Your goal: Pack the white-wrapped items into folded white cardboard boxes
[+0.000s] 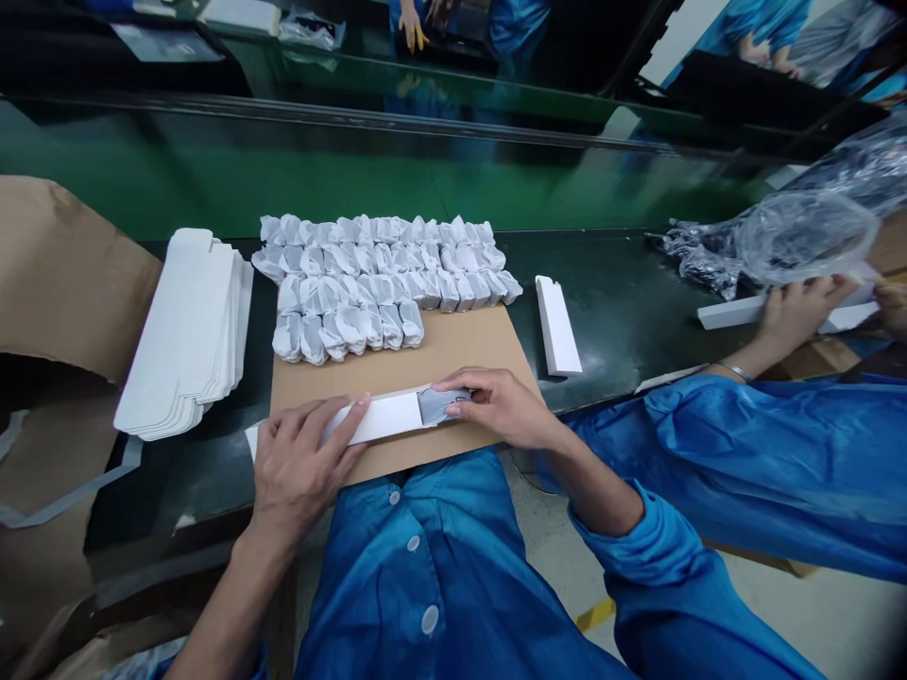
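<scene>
My left hand (pixel 301 463) grips a long white carton (pixel 386 416) that lies on a brown cardboard sheet (pixel 453 351). My right hand (pixel 496 406) pinches a small wrapped item (pixel 439 404) at the carton's open right end, partly inside it. Beyond, on the cardboard, several rows of the same white-wrapped items (pixel 375 279) lie side by side.
A stack of flat white carton blanks (pixel 188 331) lies at left beside a brown cardboard box (pixel 63 274). A closed white carton (pixel 557 324) lies at right on the dark bench. A co-worker's hand (pixel 797 312) in a blue sleeve holds a plastic bag (pixel 808 236). A green conveyor (pixel 354 170) runs behind.
</scene>
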